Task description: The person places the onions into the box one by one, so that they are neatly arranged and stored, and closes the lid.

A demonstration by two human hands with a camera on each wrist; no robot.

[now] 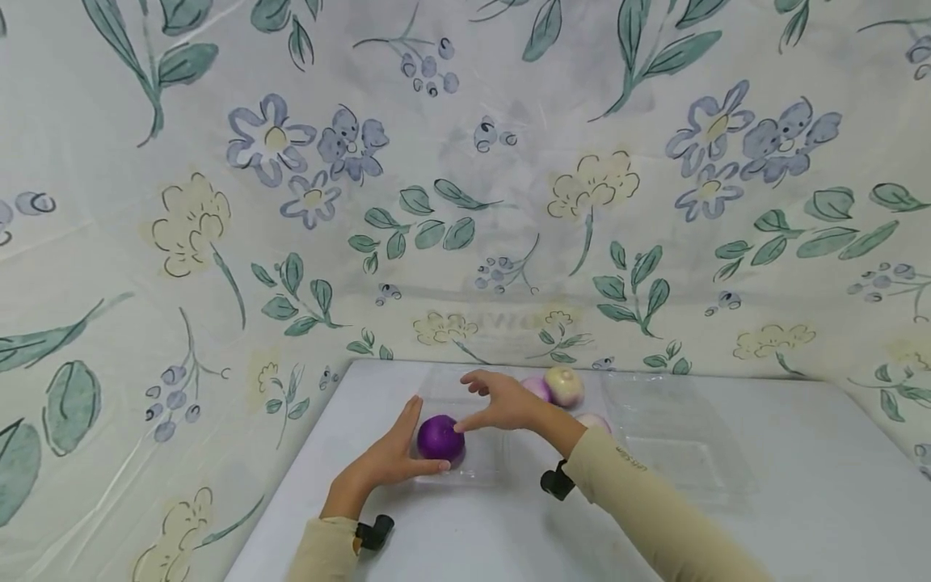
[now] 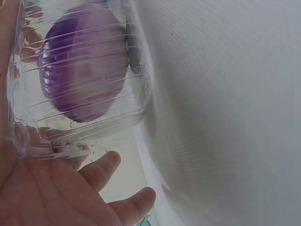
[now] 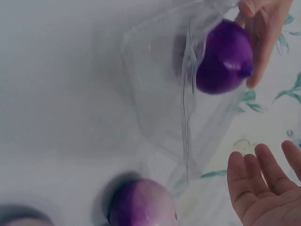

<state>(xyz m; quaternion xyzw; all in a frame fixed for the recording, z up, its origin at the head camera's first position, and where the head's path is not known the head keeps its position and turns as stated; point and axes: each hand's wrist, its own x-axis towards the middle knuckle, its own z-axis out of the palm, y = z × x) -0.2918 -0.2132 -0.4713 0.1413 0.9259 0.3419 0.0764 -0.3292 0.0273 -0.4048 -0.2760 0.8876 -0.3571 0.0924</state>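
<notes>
A purple onion (image 1: 440, 439) sits in a clear plastic box (image 1: 483, 473) on the left of the table. My left hand (image 1: 393, 457) rests against the box's left end, thumb along the front and fingers straight. In the left wrist view, the onion (image 2: 84, 66) shows through the ribbed plastic wall, and the palm touches a box corner. Over the box hovers my right hand (image 1: 505, 404), fingers spread and holding nothing; its thumb overlaps the onion in the head view. The right wrist view shows its fingers (image 3: 263, 179) apart from the box.
Behind the right forearm lie a pale yellow onion (image 1: 564, 386), a pinkish-purple onion (image 1: 537, 388) and a partly hidden onion (image 1: 595, 423). Another clear plastic box (image 1: 680, 453) stands on the right of the white table (image 1: 800, 501). A floral sheet (image 1: 465, 242) hangs behind the table.
</notes>
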